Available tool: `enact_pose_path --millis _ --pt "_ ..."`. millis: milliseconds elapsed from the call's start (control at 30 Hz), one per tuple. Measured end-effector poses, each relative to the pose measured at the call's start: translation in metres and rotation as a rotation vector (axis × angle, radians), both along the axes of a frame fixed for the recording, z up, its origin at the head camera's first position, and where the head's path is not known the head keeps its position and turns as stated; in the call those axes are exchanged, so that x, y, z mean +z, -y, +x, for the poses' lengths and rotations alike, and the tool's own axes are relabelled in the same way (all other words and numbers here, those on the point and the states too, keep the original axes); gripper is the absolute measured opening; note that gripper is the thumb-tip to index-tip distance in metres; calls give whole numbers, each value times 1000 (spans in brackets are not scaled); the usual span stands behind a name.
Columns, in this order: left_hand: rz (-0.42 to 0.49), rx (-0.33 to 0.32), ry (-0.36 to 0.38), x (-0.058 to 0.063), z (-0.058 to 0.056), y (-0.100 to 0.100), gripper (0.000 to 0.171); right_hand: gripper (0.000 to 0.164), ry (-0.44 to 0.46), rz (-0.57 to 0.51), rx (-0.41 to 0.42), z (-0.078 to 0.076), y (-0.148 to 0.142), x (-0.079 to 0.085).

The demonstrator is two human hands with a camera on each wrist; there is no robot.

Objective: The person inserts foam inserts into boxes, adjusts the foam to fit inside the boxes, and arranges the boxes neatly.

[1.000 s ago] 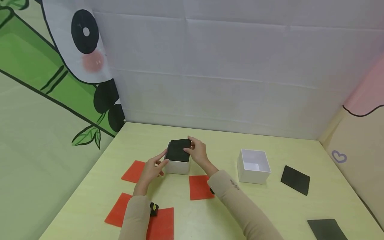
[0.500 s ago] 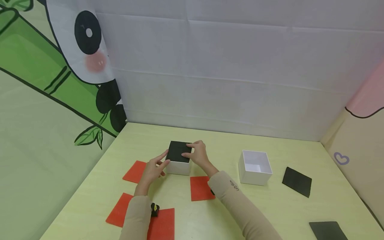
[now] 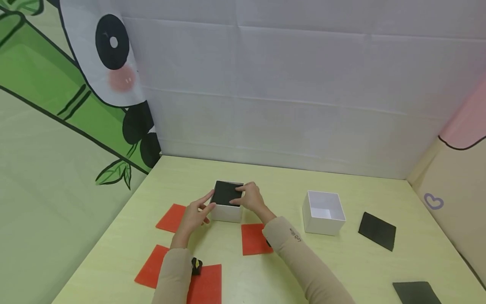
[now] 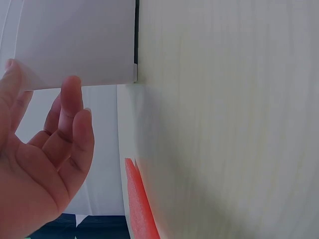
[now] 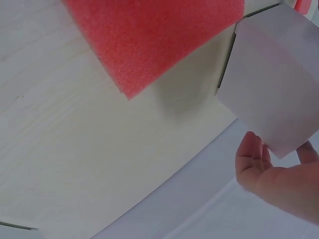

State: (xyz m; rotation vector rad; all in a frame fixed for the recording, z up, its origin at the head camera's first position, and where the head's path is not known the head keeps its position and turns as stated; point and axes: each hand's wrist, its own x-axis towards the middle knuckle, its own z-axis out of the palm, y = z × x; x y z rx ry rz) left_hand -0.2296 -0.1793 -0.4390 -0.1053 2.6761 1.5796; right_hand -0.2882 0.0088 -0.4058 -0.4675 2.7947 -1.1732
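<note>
Between two hands [image 3: 193, 216] [image 3: 252, 197], one white box [image 3: 226, 214]

A: Ref = box A [image 3: 226, 214], on table [image 3: 284, 181]. At its mouth?
B: Sheet 1 [image 3: 224, 193]; depth unclear. L hand [image 3: 194, 214] at A's L side, R hand [image 3: 252, 198] at its R.
A: R of A?
B: Box B [image 3: 325, 223], well apart; sheet 2 [image 3: 377, 231] further R; sheet 3 [image 3: 417, 292] far front-R.
A: L/front?
B: Sheet 4 [image 3: 171, 218] near, L; sheet 5 [image 3: 152, 267] front-L; sheet 6 [image 3: 206, 287] in front, slightly L; sheet 7 [image 3: 252, 239] nearer, front-R. Backdrop [image 3: 265, 105] behind A.
</note>
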Motion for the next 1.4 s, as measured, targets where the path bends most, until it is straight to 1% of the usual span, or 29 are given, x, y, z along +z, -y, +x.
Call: enact_pose_path --millis 133,200,433,500,633,767,867,1067,1233,1400 --pt "3 1 -1 0 -1 0 54 46 38 47 -6 -1 1 0" --pt "4 2 -2 0 -1 0 53 46 43 54 -3 -1 1 1" --pt "3 8 3 -1 -1 0 53 53 22 -39 90 -2 1 -2" --pt "7 10 2 -2 -1 1 53 55 26 -58 98 -4 3 -4" --pt "15 6 -2 -3 -1 0 53 60 83 -30 78 -5 7 -4" --pt "20 2 -10 -2 0 0 52 64 142 51 46 -5 10 -3" --pt "26 2 -15 -1 1 1 52 64 144 82 38 -6 12 -3" --pt "32 -1 -20 0 0 1 52 62 139 100 30 -8 12 -5" --pt "23 9 -2 1 1 0 52 61 153 117 24 -8 13 -6" --pt "26 13 -7 1 1 -1 51 57 171 133 13 -7 13 -5"
